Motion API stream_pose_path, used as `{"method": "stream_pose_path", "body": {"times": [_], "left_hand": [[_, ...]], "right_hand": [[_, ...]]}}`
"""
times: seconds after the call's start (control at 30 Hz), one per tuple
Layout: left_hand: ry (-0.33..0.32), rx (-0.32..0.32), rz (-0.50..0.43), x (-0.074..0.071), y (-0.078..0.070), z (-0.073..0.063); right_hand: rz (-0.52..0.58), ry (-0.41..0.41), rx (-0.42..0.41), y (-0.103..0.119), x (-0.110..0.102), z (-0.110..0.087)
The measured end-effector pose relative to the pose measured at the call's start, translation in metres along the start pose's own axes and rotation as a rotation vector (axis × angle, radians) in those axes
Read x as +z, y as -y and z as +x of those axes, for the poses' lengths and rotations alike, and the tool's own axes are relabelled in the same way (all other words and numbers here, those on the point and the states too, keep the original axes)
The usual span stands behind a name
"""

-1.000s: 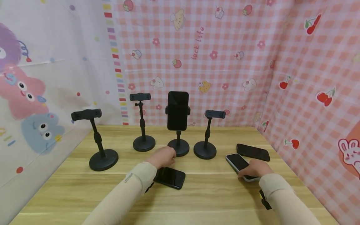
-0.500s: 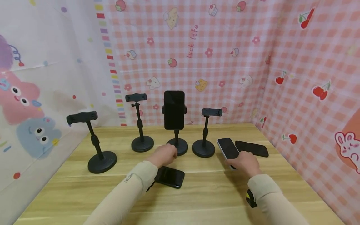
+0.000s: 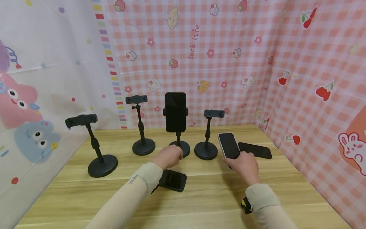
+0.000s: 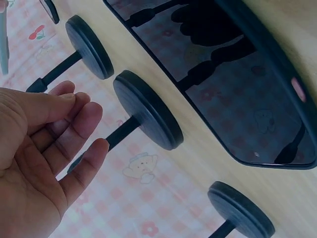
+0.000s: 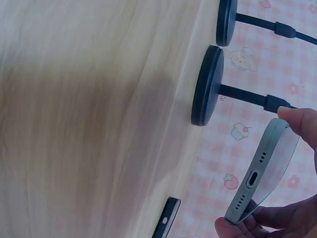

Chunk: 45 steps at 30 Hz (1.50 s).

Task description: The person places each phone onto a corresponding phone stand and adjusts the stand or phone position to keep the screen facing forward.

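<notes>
Pale-framed phone (image 3: pixel 229 145): raised over the bench (image 3: pixel 200 203), near the base of the right-hand stand (image 3: pixel 206 150). The right arm (image 3: pixel 261 197) reaches forward and slightly inward, wrist above the bench. The phone's dark screen is turned toward the head camera; the right wrist view shows its bottom edge — a port between two rows of small holes. The right hand (image 3: pixel 244 166) grips the near end, thumb at one side and fingers at the other.

A dark phone (image 3: pixel 255 150) lies flat just to the right. The left arm (image 3: pixel 128 194) extends toward the middle; its hand, the left hand (image 3: pixel 169 156), hovers before the centre stand (image 3: pixel 184 149), fingers loosely bent — holding nothing. A black phone (image 3: pixel 173 180) lies screen up beside the left cuff. The centre stand carries an upright phone (image 3: pixel 175 112). Two further stands, a taller stand (image 3: pixel 143 146) and a left-end stand (image 3: pixel 103 166), are to its left.
</notes>
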State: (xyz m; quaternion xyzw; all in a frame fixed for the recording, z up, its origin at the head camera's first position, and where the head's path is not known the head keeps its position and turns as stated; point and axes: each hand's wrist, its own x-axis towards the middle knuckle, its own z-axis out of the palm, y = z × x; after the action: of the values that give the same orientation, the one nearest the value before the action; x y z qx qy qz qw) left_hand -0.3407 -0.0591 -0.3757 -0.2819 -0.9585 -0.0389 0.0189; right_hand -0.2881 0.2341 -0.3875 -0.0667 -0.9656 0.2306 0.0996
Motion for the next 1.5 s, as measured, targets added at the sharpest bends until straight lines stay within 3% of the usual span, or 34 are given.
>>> {"method": "stream_pose_path", "body": {"times": [0.3,0.6,1.0,1.23,1.5], "left_hand": [[0.012,-0.011,0.003,-0.002,-0.007,0.005],[-0.039,0.045,0.012,-0.005,-0.011,0.008],[0.001,0.019,0.008,-0.011,-0.02,0.009],[-0.065,0.059,0.008,-0.012,-0.023,0.011],[-0.131,0.057,0.016,-0.017,-0.026,0.014]], "right_hand": [[0.072,-0.089,0.022,0.008,0.006,-0.009],[0.13,-0.201,0.007,0.015,0.007,-0.015],[0.199,-0.262,0.011,0.025,-0.004,-0.02],[0.227,-0.302,0.012,0.031,-0.011,-0.023],[0.238,-0.315,0.019,0.034,-0.018,-0.025]]}}
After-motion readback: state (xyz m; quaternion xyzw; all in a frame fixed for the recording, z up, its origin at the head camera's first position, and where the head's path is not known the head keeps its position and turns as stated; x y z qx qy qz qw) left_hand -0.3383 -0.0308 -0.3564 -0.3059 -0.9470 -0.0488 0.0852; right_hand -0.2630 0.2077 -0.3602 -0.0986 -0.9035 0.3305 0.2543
